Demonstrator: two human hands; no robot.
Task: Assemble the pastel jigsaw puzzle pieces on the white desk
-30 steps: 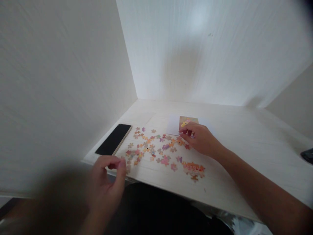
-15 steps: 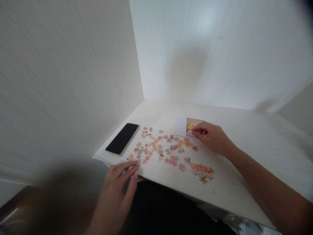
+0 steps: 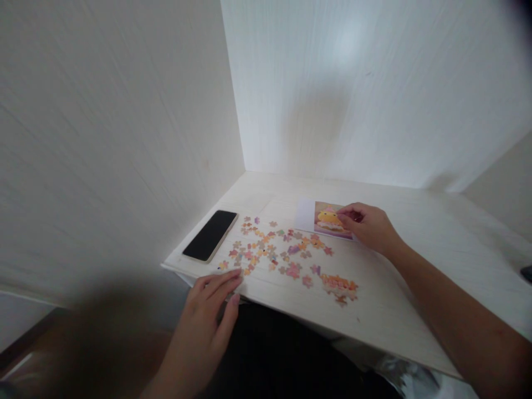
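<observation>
Several small colourful puzzle pieces (image 3: 274,249) lie scattered on a pale wooden desk (image 3: 399,288). A joined cluster of orange pieces (image 3: 339,285) sits near the front edge. My left hand (image 3: 211,310) rests flat at the desk's front edge, fingertips by the nearest pieces, holding nothing. My right hand (image 3: 369,228) reaches to a picture card (image 3: 328,220) showing a yellow figure, fingers curled on its right part. Whether a puzzle piece is pinched in it I cannot tell.
A black phone (image 3: 210,235) lies face up left of the pieces, near the left wall. White walls close in the desk at left and back. A dark object (image 3: 527,272) peeks in at the far right edge.
My left hand opened from a pinch and settled flat on the desk's edge. My right hand slid right along the card, uncovering the picture. The view shifted slightly left.
</observation>
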